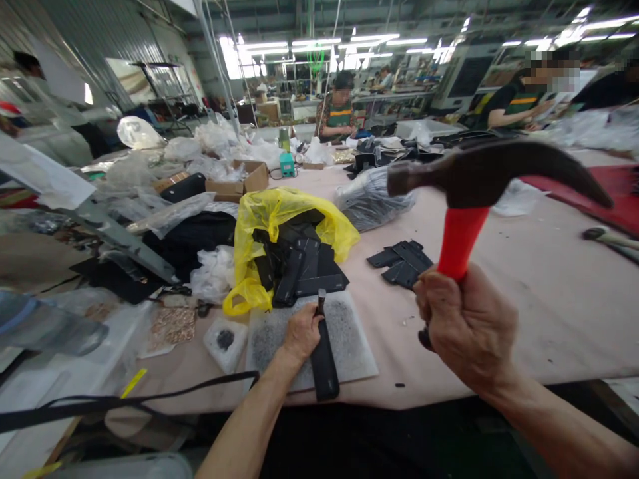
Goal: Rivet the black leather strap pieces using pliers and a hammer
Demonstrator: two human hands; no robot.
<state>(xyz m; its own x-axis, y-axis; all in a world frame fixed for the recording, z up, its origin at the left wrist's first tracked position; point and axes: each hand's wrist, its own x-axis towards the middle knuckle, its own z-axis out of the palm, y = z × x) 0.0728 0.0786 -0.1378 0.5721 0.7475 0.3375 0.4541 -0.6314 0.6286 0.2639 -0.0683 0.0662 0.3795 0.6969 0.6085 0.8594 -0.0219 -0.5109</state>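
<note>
My right hand (pixel 466 322) is closed round the handle of a claw hammer (pixel 464 243), raised over the right of the table. The hammer has a dark head and a red-orange handle. My left hand (pixel 302 330) pinches a short metal punch (pixel 321 303), held upright on a black strip (pixel 324 362). That strip looks like leather and lies across a white, dark-stained board (pixel 357 332) at the table's front edge. The punch's lower end is hidden by my fingers.
A yellow plastic bag (pixel 249 219) spills black pieces (pixel 312 259) behind the board. More black pieces (pixel 402 263) lie to its right. At left are a pile of small metal parts (pixel 172 326) and a metal post (pixel 124 233). A person (pixel 341 110) sits across the table.
</note>
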